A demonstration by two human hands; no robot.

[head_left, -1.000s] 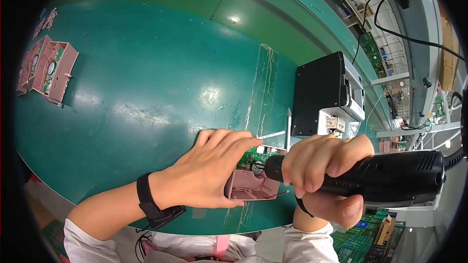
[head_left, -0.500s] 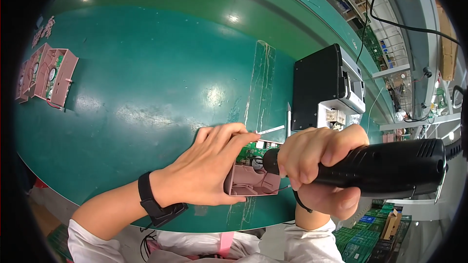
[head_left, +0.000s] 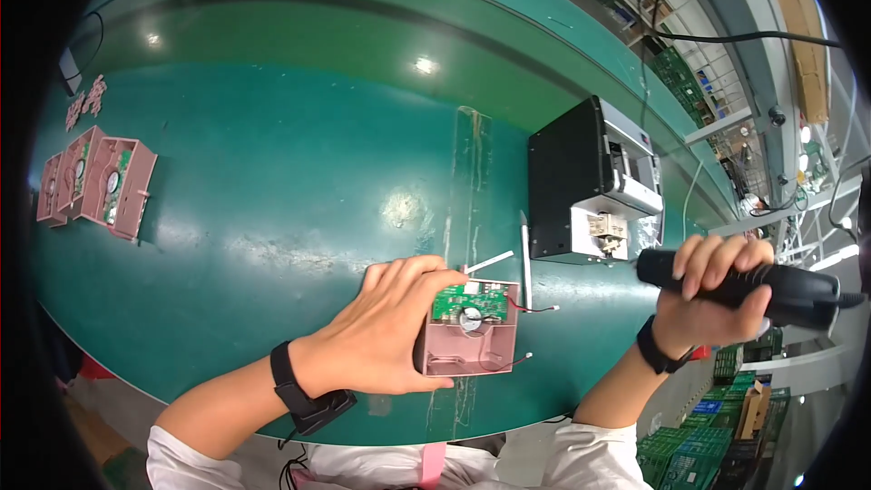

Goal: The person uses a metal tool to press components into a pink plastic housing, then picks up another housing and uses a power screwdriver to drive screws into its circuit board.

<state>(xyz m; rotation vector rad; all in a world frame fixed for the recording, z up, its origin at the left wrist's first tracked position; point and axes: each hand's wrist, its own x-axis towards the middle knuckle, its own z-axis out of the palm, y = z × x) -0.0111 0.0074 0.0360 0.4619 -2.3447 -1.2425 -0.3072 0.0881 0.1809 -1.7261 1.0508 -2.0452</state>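
In front of me on the green bench sits an open pink plastic housing (head_left: 454, 343). A green circuit board (head_left: 447, 305) with a round silver part (head_left: 470, 318) lies inside it. Thin wires with small plugs stick out over its right side. My left hand (head_left: 376, 331) grips the housing from the left, its thumb at the near edge and fingers at the far edge. Over at the right, my right hand (head_left: 717, 295) is wrapped round a black electric screwdriver (head_left: 798, 298), raised in the air with its front end pointing left, apart from the housing.
Beyond the housing stands a black and silver bench machine (head_left: 567, 181). Beside it lie a white stick-like tool (head_left: 526, 263) and a white strip (head_left: 490, 261). More pink housings (head_left: 132, 186) and small pink pieces (head_left: 91, 100) are at the far left. Green crates (head_left: 689, 454) stand lower right.
My right hand has lifted the screwdriver off the housing and swung it away to the right, uncovering the board and wires. My left hand still grips the housing.
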